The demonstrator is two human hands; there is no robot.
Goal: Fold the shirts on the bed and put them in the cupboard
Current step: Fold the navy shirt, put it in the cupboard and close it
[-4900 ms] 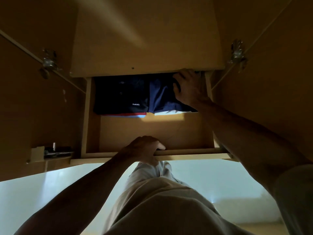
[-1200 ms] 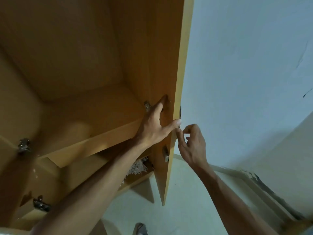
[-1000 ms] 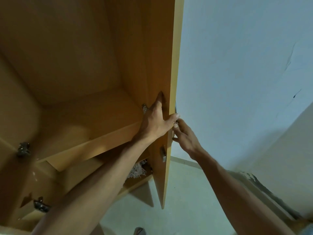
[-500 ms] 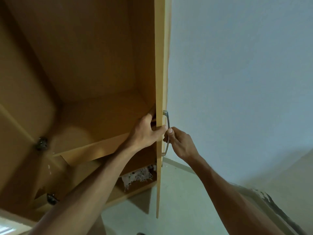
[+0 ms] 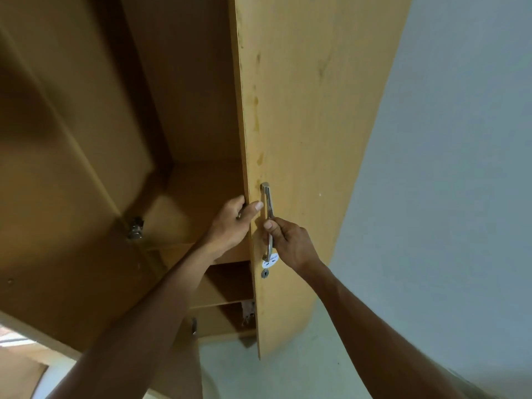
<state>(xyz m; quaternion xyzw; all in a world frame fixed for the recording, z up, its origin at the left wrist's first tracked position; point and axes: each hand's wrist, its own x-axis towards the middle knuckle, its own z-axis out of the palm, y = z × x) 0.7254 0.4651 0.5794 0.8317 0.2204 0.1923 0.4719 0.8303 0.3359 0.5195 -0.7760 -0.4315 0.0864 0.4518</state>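
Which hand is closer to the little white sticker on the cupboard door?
Right. The right hand grips the metal handle just above the white sticker, almost touching it. The left hand holds the door edge, higher up and further from the sticker.

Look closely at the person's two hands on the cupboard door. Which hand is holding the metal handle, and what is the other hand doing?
The right hand grips the metal handle on the door's outer face. The left hand instead grips the cupboard door by its edge.
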